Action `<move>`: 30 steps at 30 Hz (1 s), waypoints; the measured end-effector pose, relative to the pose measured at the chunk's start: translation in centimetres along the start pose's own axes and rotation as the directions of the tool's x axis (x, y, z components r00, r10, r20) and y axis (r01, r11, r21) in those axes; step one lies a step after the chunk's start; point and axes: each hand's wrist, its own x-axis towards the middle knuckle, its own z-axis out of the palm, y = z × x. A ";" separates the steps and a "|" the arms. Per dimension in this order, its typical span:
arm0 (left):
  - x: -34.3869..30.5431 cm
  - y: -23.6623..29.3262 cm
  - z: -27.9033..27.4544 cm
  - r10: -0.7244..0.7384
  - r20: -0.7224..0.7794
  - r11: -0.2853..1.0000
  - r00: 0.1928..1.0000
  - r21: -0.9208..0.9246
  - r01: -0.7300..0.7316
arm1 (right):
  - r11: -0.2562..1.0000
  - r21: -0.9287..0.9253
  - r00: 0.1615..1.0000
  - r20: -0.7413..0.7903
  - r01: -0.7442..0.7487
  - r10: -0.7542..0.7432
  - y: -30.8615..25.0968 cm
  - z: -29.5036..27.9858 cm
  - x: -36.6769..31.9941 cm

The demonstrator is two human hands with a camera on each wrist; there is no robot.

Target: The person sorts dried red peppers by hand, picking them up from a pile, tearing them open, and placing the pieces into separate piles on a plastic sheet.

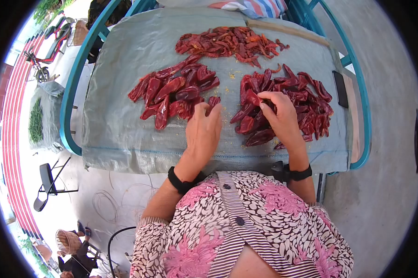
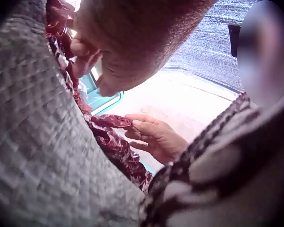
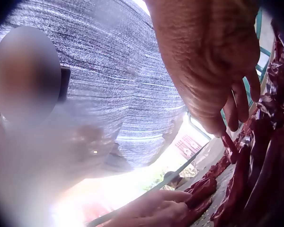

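Observation:
Dried red chili peppers lie in separate piles on a grey-green woven sheet (image 1: pixel 125 134). My right hand (image 1: pixel 283 118) is over the right pile (image 1: pixel 311 104), pinching a dried chili pepper (image 1: pixel 252 97) between thumb and fingertips. The left wrist view shows that same pepper (image 2: pixel 116 121) jutting from the fingertips of the right hand (image 2: pixel 156 139). At the near right edge of the left pile (image 1: pixel 172 90), my left hand (image 1: pixel 203 132) has a dried chili pepper (image 1: pixel 213 102) between its thumb and index finger. In the right wrist view, the left hand's fingers (image 3: pixel 165 203) reach the peppers.
A third pile (image 1: pixel 227 41) of smaller, brighter peppers lies at the far side. A dark phone-like object (image 1: pixel 340 89) sits at the right edge. Blue-green metal rails (image 1: pixel 72 102) border the sheet. A folding chair (image 1: pixel 47 178) and another person (image 1: pixel 79 262) are at the left.

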 end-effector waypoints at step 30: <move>-0.3 -5.0 -4.6 -0.220 -0.231 0.961 0.948 0.113 0.251 | 0.888 -0.306 0.937 0.180 0.343 -0.300 0.8 11.7 7.5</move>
